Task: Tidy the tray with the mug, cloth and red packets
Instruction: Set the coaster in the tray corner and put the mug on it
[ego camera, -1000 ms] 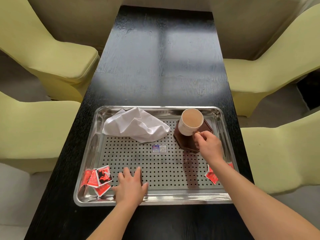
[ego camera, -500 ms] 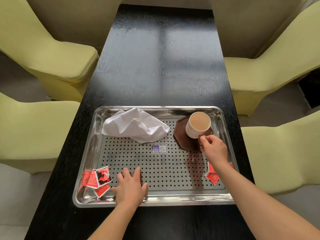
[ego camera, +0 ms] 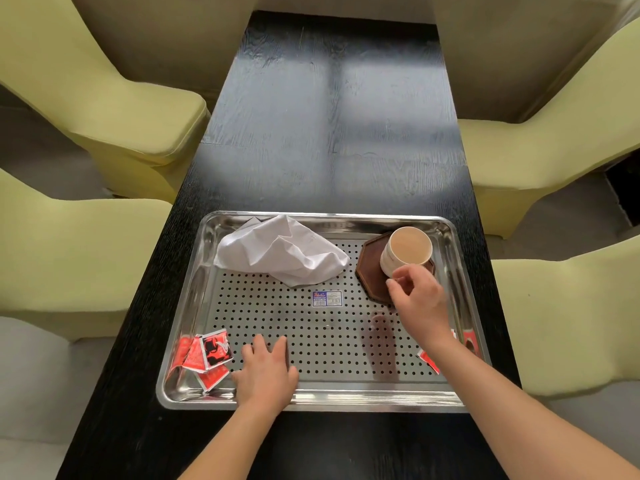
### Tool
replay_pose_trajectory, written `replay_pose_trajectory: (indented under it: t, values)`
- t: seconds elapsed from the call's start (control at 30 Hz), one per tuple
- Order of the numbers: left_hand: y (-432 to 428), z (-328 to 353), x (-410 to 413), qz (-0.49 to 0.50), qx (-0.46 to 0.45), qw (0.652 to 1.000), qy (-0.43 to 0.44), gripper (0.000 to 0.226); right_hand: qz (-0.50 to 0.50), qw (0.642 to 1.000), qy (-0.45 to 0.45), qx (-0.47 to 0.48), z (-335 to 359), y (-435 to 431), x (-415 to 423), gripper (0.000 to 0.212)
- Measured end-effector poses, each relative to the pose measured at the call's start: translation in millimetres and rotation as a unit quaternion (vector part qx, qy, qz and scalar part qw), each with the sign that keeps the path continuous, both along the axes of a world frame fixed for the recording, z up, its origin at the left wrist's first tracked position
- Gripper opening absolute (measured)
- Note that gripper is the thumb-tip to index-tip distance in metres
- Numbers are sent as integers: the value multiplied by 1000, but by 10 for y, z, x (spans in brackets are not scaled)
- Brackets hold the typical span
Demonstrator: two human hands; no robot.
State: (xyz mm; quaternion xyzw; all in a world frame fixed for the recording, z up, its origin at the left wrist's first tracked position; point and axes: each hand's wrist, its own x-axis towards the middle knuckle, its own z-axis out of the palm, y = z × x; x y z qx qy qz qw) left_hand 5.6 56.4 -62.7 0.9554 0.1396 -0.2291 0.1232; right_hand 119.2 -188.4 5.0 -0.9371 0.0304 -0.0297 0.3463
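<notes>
A steel perforated tray [ego camera: 346, 400] lies on the black table. At its back right, a white mug [ego camera: 405, 252] of milky brown drink stands on a dark brown octagonal coaster [ego camera: 369, 268]. My right hand [ego camera: 417, 297] is at the mug's near side with thumb and fingers curled together where the handle is; the handle itself is hidden. A crumpled white cloth [ego camera: 280, 252] sits at the back left. Several red packets [ego camera: 207, 358] lie in the front left corner. More red packets [ego camera: 429, 360] show at the front right, partly under my right forearm. My left hand [ego camera: 266, 372] rests flat on the tray floor.
The black table [ego camera: 329, 133] stretches away beyond the tray. Yellow-green chairs [ego camera: 114, 109] stand close along both sides. A small blue label [ego camera: 327, 298] is stuck to the middle of the tray floor.
My right hand has carried the mug to the right and back, and it now stands on the coaster's far right part. My left hand has stayed in place.
</notes>
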Motion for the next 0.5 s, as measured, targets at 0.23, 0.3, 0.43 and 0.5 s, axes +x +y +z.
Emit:
replay_pose_trajectory:
  t: [0.23,0.3,0.43,0.5]
  values:
    - [137,52,76,8,-5,1000,-9,49,75,993,91,-3,-154,621,230,15]
    - [148,62,115,9,-11,1000,-8,47,90,987,130,-7,-228,774,316,26]
    - [112,58,121,-7,-9,1000,-1,48,151,968,187,-67,-377,1060,519,57]
    - [88,42,109,-9,-7,1000,2,50,170,963,177,-114,-414,1206,636,69]
